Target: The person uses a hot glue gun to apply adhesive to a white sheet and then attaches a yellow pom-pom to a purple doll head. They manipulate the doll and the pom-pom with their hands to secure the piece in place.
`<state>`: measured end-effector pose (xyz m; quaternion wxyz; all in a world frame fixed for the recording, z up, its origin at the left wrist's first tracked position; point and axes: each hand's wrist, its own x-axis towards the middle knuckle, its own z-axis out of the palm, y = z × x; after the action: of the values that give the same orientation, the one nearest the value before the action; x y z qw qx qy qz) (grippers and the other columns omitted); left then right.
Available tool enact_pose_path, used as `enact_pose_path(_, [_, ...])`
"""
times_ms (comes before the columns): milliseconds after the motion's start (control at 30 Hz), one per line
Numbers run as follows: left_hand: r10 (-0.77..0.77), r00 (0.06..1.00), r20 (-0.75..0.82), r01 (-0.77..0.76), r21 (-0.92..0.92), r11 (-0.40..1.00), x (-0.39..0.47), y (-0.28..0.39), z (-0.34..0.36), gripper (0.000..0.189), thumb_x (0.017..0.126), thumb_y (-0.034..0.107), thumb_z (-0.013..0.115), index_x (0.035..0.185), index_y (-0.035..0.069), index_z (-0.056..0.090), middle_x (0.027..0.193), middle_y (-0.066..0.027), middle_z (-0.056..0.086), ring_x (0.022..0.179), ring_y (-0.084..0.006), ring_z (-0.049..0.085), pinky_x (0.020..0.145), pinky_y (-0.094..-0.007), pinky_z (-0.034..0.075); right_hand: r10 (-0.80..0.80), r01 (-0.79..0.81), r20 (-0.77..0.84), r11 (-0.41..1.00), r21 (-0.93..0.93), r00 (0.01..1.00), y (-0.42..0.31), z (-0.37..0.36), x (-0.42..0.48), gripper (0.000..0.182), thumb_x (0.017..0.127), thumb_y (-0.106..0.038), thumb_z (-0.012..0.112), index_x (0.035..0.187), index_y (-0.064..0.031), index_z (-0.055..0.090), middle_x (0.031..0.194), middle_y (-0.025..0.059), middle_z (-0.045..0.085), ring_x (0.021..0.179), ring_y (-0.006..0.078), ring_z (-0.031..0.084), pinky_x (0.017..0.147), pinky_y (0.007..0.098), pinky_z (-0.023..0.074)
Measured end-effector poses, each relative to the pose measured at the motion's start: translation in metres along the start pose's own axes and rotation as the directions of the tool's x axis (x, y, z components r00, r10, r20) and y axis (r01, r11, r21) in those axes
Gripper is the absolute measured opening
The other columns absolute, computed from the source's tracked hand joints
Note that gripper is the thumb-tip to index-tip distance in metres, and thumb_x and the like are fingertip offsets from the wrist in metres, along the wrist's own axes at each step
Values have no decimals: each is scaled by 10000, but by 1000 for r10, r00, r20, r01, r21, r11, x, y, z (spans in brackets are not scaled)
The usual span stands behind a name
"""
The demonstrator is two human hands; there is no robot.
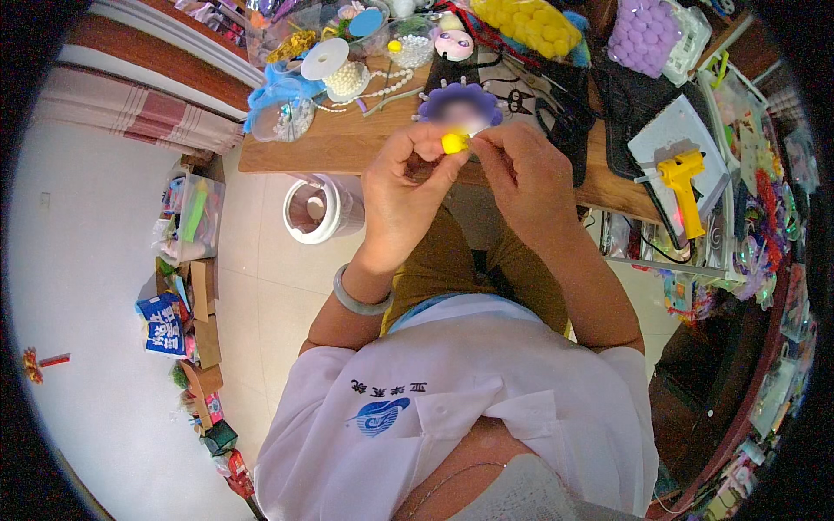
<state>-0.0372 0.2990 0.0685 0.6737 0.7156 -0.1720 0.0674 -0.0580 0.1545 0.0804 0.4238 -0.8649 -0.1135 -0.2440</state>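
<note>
A small bright yellow piece point(453, 143), rounded with a narrower right end, is between the thumb and fingers of my left hand point(407, 179). My right hand point(528, 176) has its thumb and forefinger pinched at that narrower end. Whether a finer part sits between those fingertips is too small to tell. Just beyond my fingers is a purple scalloped piece point(490, 98) with white beads around its edge; its centre is blurred. Both hands are above the near edge of the wooden table point(313, 146).
A spool of pearl beads point(343, 78) and a clear tub of beads point(283, 114) stand on the left. Black scissors point(563, 124) lie beyond my right hand. At right, a yellow glue gun point(683, 189) rests on a white board point(677, 143). A white bin point(319, 211) is below, left.
</note>
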Motion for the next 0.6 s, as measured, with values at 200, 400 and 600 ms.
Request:
enact_pose_path(200, [17,1000,-25,-17,12,1000,-1,-4,-2,253,764,-51,651,995,8,566,843,-8,611,751,-30,550,672,-168,463,-46,46,-5,995,89,999,1,-6,1,114,822,-126,564,891,-41,533,812,159,550,738,346,563,627,432,457])
enact_pose_path(400, [43,999,-30,-42,47,998,-2,-8,-2,251,758,-52,656,984,7,563,854,-12,606,753,-32,549,663,-172,465,-89,87,23,994,66,996,0,-3,0,109,798,-87,573,885,-39,530,801,167,548,745,358,557,625,438,454])
enact_pose_path(600, [27,999,23,-25,-77,997,-1,-1,-1,343,767,-58,640,1090,1,540,918,-28,601,829,-63,560,734,-195,462,-11,7,17,983,182,1000,1,1,-2,113,795,-96,585,889,-41,553,815,150,570,749,326,580,633,396,472])
